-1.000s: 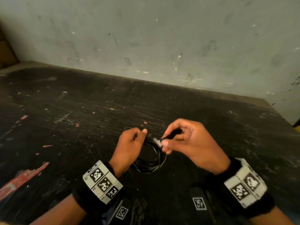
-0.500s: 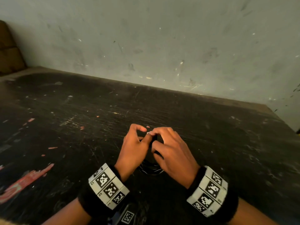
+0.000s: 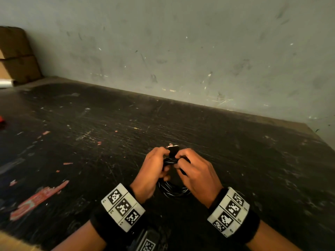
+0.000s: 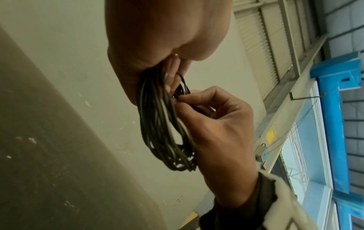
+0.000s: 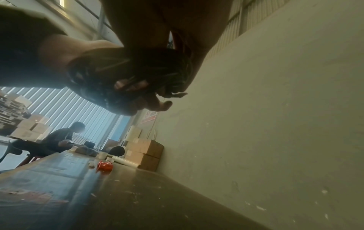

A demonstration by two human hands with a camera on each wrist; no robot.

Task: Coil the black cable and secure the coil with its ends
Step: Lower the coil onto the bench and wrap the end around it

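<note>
A: How far along are we with the thin black cable [image 3: 172, 192]?

B: The coiling looks done; we see many loops gathered into one bundle, held up just above the dark scratched bench [image 3: 90, 124] between our two hands; the lower arc of the loops hangs free below them.

A: And the grip on each side?

B: Our left hand [image 3: 151, 171] has its fingers curled round the top of the bundle; the left wrist view shows the strands running out of its palm; our right hand [image 3: 196, 173] pinches a strand at the top of the coil between thumb and fingertips [image 4: 184, 99].

A: So is it secured?

B: We judge not yet; a black plug with a pale tip [image 3: 173, 150] stands up between the two hands, so at least one end seems loose; whether any wrap already goes round the bundle we cannot tell, since the fingers cover that spot.

A: What is left, then?

B: Likely winding the end round the bundle and tucking it; the other end we cannot find.
</note>
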